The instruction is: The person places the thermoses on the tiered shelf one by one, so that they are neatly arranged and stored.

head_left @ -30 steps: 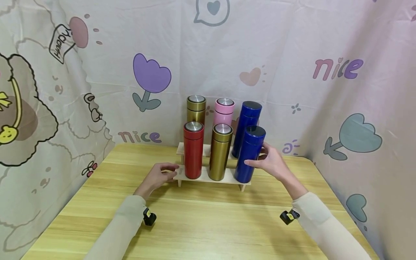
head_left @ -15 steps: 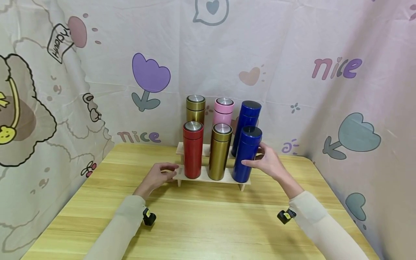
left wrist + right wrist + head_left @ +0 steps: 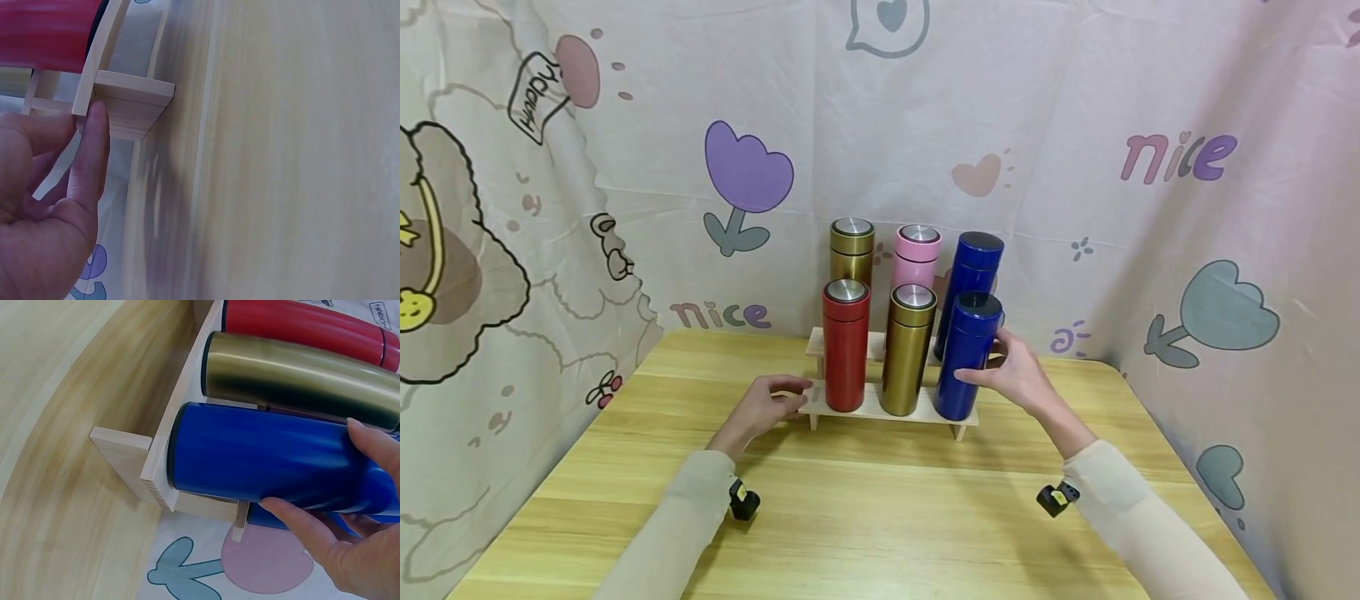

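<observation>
My right hand (image 3: 1015, 372) grips a blue thermos bottle (image 3: 967, 358) with a dark lid, thumb in front and fingers behind. Its base sits at the right end of the lower shelf of a wooden two-tier rack (image 3: 867, 403), as the right wrist view also shows. At the rack's left end, my left hand (image 3: 53, 187) pinches the lower shelf's edge between thumb and finger. On that shelf a red thermos (image 3: 846, 350) and a gold thermos (image 3: 909, 354) stand upright. Behind them, partly hidden, are another gold thermos (image 3: 852, 250), a pink thermos (image 3: 917, 254) and a second blue thermos (image 3: 962, 279).
The rack stands toward the back of a wood-grain table (image 3: 865, 517). A patterned cloth backdrop (image 3: 1045, 125) hangs close behind and on both sides. A small black camera sits on each wrist.
My right hand has moved slightly left with the blue thermos, bringing it further onto the lower shelf and closer to upright. The left hand has stayed at the rack's end.
</observation>
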The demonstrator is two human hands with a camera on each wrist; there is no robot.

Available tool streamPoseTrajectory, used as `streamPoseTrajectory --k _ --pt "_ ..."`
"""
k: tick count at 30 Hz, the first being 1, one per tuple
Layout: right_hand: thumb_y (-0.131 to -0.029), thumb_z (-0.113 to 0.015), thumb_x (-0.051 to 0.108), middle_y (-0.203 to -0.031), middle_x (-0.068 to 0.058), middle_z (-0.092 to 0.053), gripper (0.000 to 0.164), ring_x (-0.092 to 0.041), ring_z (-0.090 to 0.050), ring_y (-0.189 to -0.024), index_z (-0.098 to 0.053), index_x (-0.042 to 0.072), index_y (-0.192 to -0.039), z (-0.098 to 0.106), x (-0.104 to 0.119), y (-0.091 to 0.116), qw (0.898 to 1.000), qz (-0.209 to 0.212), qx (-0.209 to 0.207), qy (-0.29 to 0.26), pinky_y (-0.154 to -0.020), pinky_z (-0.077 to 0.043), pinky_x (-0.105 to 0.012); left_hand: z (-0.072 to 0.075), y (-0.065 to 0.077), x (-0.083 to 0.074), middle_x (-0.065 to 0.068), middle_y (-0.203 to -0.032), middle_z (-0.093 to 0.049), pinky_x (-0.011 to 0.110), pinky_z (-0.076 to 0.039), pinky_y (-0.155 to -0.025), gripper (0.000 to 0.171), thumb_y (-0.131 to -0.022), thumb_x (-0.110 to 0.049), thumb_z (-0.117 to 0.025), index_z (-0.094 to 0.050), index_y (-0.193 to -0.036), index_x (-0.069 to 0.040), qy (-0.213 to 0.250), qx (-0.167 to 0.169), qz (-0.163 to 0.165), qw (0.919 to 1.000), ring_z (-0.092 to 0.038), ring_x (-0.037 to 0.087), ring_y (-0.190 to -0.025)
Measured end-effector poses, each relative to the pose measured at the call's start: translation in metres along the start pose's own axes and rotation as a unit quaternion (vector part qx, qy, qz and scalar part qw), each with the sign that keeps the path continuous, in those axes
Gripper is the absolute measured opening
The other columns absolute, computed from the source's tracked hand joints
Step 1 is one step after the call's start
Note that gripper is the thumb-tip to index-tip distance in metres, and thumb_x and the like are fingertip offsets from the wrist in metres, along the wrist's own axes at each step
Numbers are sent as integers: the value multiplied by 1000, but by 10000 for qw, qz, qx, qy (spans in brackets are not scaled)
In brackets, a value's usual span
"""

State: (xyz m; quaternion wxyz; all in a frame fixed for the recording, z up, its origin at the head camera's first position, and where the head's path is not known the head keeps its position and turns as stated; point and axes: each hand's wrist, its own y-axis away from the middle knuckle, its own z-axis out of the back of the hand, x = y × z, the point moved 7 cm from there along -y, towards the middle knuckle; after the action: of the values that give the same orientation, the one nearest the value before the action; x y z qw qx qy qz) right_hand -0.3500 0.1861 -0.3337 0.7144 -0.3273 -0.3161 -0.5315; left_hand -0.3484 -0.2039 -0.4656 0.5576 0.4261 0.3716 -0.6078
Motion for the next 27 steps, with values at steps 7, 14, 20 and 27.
streamPoseTrajectory --k 7,14,20,27 --pt "-82 -88 34 -137 -24 -62 86 -40 -69 -113 -44 7 -150 1 0 -3 10000 9 -25 51 -89 -64 -47 1 0 -4 22 -138 -64 33 -64 -88 34 -100 -8 -65 -66 -133 -1 25 17 2 10000 -70 20 -105" --pt "-82 -88 36 -140 -24 -60 89 -42 -66 -118 -41 9 -153 2 0 -5 10000 -26 9 -10 -92 -63 -49 1 0 -7 23 -138 -64 31 -64 -87 35 -100 -9 -65 -66 -133 0 -61 -28 -54 10000 -71 20 -105" --pt "-83 -87 34 -140 -25 -60 88 -43 -66 -119 -41 7 -153 1 0 -4 10000 46 31 -78 -93 -62 -49 2 1 -8 24 -139 -63 33 -64 -87 36 -99 -9 -65 -65 -134 1 20 6 -162 9999 -71 22 -106" --pt "-86 -85 33 -142 -27 -58 89 -43 -65 -120 -37 4 -155 -3 -5 -1 9998 137 126 -74 -93 -61 -49 -1 2 -6 26 -139 -63 34 -65 -86 37 -99 -9 -66 -64 -134 3 186 109 -226 9995 -73 22 -106"
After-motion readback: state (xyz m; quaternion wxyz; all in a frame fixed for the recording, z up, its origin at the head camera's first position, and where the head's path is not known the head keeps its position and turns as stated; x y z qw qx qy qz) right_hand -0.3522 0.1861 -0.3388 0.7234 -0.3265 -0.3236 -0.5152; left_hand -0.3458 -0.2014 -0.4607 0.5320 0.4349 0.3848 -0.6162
